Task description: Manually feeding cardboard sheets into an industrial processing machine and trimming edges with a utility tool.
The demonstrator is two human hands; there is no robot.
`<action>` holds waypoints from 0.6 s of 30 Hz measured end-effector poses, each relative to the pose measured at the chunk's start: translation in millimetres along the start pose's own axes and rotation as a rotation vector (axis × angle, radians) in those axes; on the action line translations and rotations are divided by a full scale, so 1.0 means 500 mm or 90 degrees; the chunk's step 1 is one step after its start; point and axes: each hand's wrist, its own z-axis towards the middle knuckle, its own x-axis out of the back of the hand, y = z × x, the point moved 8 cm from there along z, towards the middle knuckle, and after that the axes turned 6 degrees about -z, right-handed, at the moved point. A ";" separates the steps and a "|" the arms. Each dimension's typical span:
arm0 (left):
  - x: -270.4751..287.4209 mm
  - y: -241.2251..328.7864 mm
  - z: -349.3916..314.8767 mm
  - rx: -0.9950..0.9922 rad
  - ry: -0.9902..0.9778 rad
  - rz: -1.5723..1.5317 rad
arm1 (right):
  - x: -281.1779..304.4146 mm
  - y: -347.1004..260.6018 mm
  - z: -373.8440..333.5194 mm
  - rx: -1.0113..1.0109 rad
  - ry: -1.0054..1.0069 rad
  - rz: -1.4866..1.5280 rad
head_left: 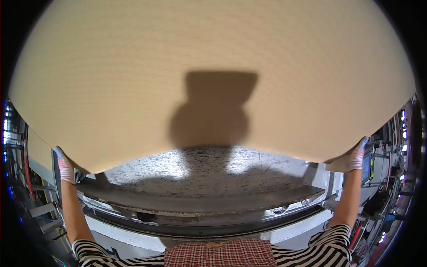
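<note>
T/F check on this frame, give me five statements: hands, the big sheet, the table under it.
1. The left hand grips the lower left corner of the large tan cardboard sheet. True.
2. The right hand hangs free, away from the sheet. False: it holds the sheet's lower right corner.
3. Both hands wear gloves. True.
4. The sheet lies flat on the worn grey work table. False: its near edge is held up, and the table top shows below it.
5. The sheet is cut into two pieces. False: it shows as one unbroken sheet, with a shadow across its middle.
</note>
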 end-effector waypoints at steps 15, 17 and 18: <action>-0.191 -0.138 0.068 0.312 -0.073 0.283 | -0.218 0.256 0.157 -0.262 -0.212 -0.235; -0.126 -0.135 0.060 0.381 -0.075 0.282 | -0.204 0.286 0.118 -0.309 -0.208 -0.381; -0.064 -0.139 0.066 0.338 -0.126 0.256 | -0.188 0.288 0.106 -0.325 -0.203 -0.454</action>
